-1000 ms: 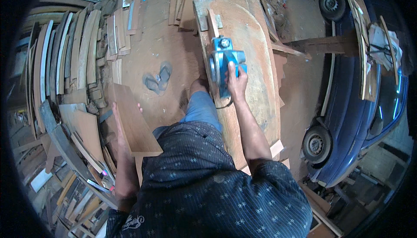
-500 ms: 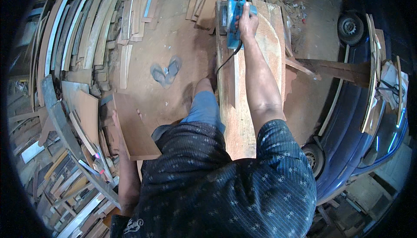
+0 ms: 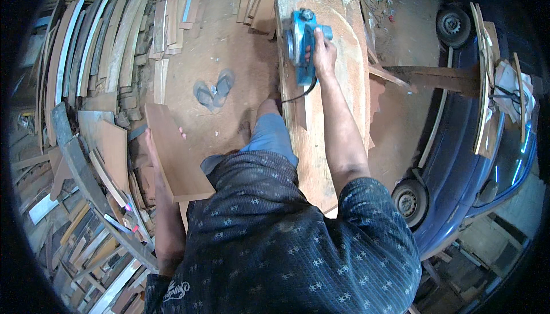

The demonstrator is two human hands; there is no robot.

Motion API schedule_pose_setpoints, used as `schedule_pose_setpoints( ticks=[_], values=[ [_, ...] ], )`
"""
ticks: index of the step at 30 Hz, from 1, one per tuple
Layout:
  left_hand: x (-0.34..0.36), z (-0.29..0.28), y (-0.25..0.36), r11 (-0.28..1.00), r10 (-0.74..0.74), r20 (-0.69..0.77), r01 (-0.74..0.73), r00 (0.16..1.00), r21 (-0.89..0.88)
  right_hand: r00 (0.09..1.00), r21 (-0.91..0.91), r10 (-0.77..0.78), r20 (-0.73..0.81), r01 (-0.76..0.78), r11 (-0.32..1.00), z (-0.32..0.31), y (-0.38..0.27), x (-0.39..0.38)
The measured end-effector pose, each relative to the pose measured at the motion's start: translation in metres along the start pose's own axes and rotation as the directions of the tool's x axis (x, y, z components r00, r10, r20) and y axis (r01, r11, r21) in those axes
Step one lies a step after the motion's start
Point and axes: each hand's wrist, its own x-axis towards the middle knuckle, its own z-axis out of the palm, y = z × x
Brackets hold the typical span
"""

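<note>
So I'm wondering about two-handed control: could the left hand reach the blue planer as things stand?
Probably not: the left hand holds a board far from the planer.

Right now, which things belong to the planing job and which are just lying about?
In use:
right hand gripping blue electric planer
wide plank under it
left hand holding smaller board

Lying about:
sandals
stacked offcuts
blue car

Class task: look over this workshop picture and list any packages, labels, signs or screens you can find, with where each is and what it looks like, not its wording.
None can be made out: only boards, a blue planer under the right hand, sandals and a blue car.
</note>
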Motion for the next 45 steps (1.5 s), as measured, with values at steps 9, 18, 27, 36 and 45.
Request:
schedule_pose_setpoints(
  ticks=[9, 18, 27, 36, 45],
  values=[
    [0.004, -0.021, -0.025, 0.996, -0.070, 0.056, 0.067, 0.996, 0.058, 0.995, 0.052, 0.096, -0.022, -0.095, 0.994, -0.069, 0.073, -0.171],
    [0.032, -0.036, -0.034, 0.972, -0.216, 0.099, 0.204, 0.971, 0.118, 0.990, 0.154, 0.132, -0.041, -0.124, 0.980, -0.113, 0.113, -0.283],
    [0.016, -0.001, -0.027, 0.971, -0.169, -0.008, 0.168, 0.986, 0.171, 0.971, 0.125, 0.213, -0.111, -0.199, 0.972, -0.156, 0.141, -0.374],
    [0.058, 0.042, -0.027, 0.984, 0.013, 0.477, 0.073, 0.879, -0.161, 0.907, 0.053, 0.214, -0.363, -0.209, 0.976, -0.224, 0.230, -0.384],
    [0.059, 0.143, -0.020, 0.992, 0.113, 0.505, -0.070, 0.856, -0.103, 0.901, -0.223, 0.022, -0.434, -0.132, 0.966, -0.260, 0.272, -0.353]
  ],
)
